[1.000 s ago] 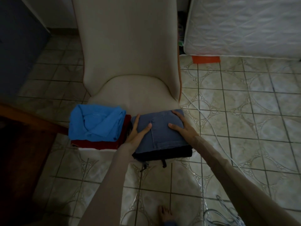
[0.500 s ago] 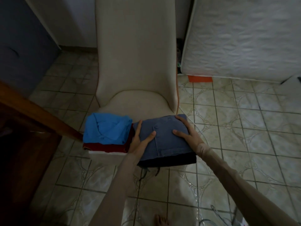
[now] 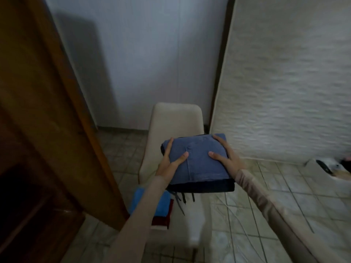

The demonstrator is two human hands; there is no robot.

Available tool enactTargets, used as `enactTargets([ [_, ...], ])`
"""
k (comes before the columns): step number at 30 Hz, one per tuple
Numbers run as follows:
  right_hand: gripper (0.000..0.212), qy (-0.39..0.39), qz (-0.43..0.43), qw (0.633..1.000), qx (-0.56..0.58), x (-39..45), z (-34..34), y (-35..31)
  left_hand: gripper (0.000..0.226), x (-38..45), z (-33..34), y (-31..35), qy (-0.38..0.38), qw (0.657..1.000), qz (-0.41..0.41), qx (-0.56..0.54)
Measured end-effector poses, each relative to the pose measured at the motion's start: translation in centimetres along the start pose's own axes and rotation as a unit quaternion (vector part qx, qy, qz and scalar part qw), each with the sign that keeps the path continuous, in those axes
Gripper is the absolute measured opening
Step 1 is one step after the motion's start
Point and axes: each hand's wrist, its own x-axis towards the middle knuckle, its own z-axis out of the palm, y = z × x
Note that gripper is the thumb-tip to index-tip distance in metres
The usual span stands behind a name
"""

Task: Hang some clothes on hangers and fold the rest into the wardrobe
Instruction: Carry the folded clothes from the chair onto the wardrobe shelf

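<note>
Tiled floor (image 3: pixel 281 188) covers the lower part of the view; a pale wall (image 3: pixel 152 54) fills the 12 o'clock sector. A beige chair (image 3: pixel 176 120) stands against that wall, directly behind the carried load. A quilted white mattress (image 3: pixel 284 82) stands upright from 1 to 3 o'clock, its left edge just beside the chair back. A brown wooden wardrobe panel (image 3: pixel 47 111) runs diagonally from 10 to 7 o'clock, close to the left forearm, with a dark opening at 8 o'clock.

The stack of folded clothes (image 3: pixel 199 160) is at the centre of the view, in front of the chair back. Its top layer is blue denim; a dark garment (image 3: pixel 205 186) lies beneath, with dark cords hanging from the underside. The left hand (image 3: pixel 171 164) grips the stack's left edge, thumb laid across the top and fingers curled over the side. The right hand (image 3: pixel 226 156) grips the right edge in the same way, thumb on top.

Below the left forearm, at 6 to 7 o'clock, a bright blue folded garment (image 3: pixel 161 204) lies on a dark red one (image 3: pixel 161 221). Thin cables (image 3: pixel 235 213) cross the floor at 5 o'clock. Blurred items lie at the 3 o'clock margin; they cannot be identified.
</note>
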Motion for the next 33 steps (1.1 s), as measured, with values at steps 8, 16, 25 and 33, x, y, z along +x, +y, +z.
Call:
enactTargets([
  [8, 0.059, 0.005, -0.098, 0.995, 0.008, -1.7, 4.0, -14.7, 0.076, -6.8, -8.0, 12.5, 0.051, 0.994, 0.1, 0.01],
  [16, 0.071, -0.053, -0.166, 0.982, 0.075, -3.7, 13.1, -25.3, 0.082, -14.3, -19.3, 19.4, 0.117, 0.98, 0.15, 0.058],
  [25, 0.073, -0.174, -0.221, 0.949, 0.142, -4.8, 26.6, -34.8, 0.071, -23.3, -32.3, 23.5, 0.276, 0.947, 0.134, 0.096],
  [33, 0.059, -0.276, -0.243, 0.91, 0.191, -0.8, 36.5, -41.3, 0.072, -25.0, -41.3, 26.5, 0.384, 0.904, 0.14, 0.124],
])
